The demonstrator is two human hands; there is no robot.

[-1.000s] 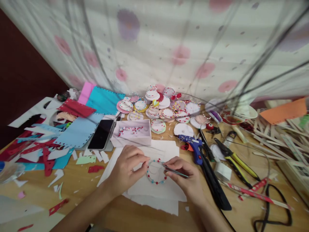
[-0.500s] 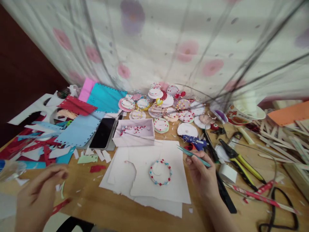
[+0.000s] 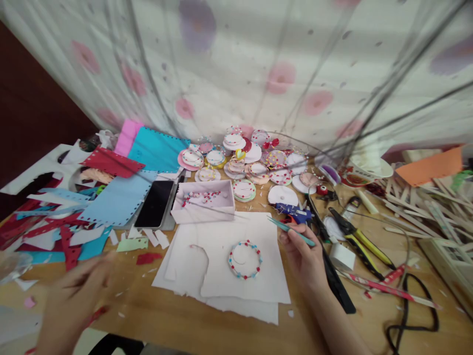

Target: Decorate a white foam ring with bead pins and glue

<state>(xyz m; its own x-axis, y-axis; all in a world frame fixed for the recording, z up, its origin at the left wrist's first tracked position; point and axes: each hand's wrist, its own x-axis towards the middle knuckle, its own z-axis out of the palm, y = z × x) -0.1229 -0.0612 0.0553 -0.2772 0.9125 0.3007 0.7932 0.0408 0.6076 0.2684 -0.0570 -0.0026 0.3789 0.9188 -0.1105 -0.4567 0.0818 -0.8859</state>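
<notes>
Tweezers (image 3: pixel 286 228) pinched in the right hand (image 3: pixel 305 254), near a beaded ring (image 3: pixel 245 277) on white paper (image 3: pixel 221 278) — left hand (image 3: pixel 76 293) blurred, its grip I cannot tell from here.

near the front edge of the desk (image 3: pixel 148 305), a bead ring (image 3: pixel 245 277) lies on paper (image 3: pixel 218 281), a box (image 3: pixel 203 213) behind, a phone (image 3: pixel 154 204) farther left, pliers (image 3: pixel 350 233) rightward.

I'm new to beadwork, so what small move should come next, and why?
Probably lower the tweezers toward the beads in the pale box: the right hand already holds them, and the bead ring lies unheld on the paper.
</notes>
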